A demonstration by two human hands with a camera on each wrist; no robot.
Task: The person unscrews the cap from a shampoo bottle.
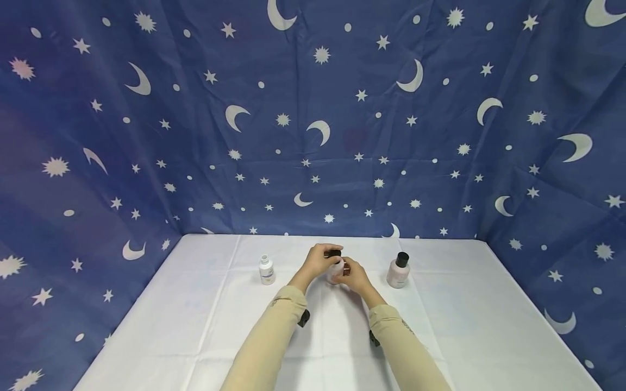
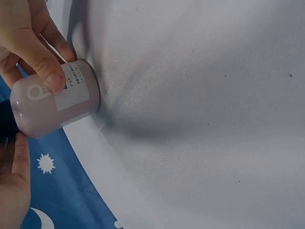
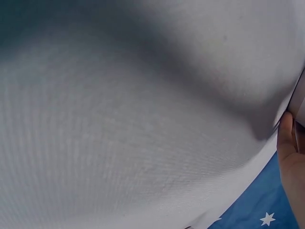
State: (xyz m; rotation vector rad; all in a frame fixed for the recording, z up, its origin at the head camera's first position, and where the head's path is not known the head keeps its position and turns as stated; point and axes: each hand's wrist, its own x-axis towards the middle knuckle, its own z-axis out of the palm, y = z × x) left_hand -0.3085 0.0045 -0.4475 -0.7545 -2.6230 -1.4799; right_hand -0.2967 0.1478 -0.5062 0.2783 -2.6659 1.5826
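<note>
A pale pink bottle (image 1: 335, 271) with a black cap (image 1: 334, 253) stands between the two hands, at the middle of the table's far part. My left hand (image 1: 318, 262) pinches the cap from the left and above. My right hand (image 1: 356, 278) grips the bottle's body from the right. The left wrist view shows the bottle (image 2: 52, 102) with a white printed label, the right hand's thumb across it, and the left hand (image 2: 14, 186) by the dark cap (image 2: 7, 119). In the right wrist view, only a sliver of bottle (image 3: 299, 102) shows beside the right hand (image 3: 293, 167).
A small white bottle (image 1: 267, 271) with a printed label stands to the left. A second pink bottle (image 1: 398, 272) with a black cap stands to the right. White cloth (image 1: 235, 331) covers the table; a blue moon-and-star curtain (image 1: 313, 108) hangs behind and along both sides.
</note>
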